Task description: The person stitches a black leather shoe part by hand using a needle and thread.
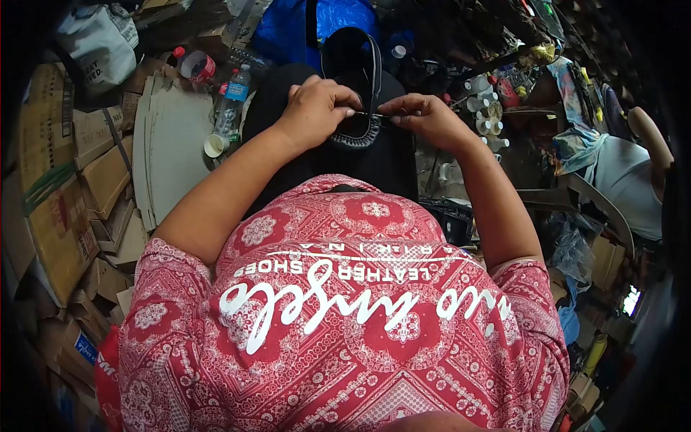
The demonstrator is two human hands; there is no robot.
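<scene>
A black leather shoe upper (355,140) with a puckered, stitched edge rests between my knees, its dark band looping up and away from me. My left hand (317,109) is closed at the upper's left side, thumb and forefinger pinched together beside the puckered edge. From the right, my right hand (425,119) pinches a thin light strand (371,115) that stretches across between the two hands. Whether it is thread or a needle is too small to tell. Part of the upper lies hidden behind my left fingers.
Plastic bottles (234,97) and a pale curved board (169,151) are on the left, beside stacked cardboard (57,180). A blue bag (281,29) lies ahead. Several small white bottles (482,104), cloths and plastic bags (574,248) crowd the right.
</scene>
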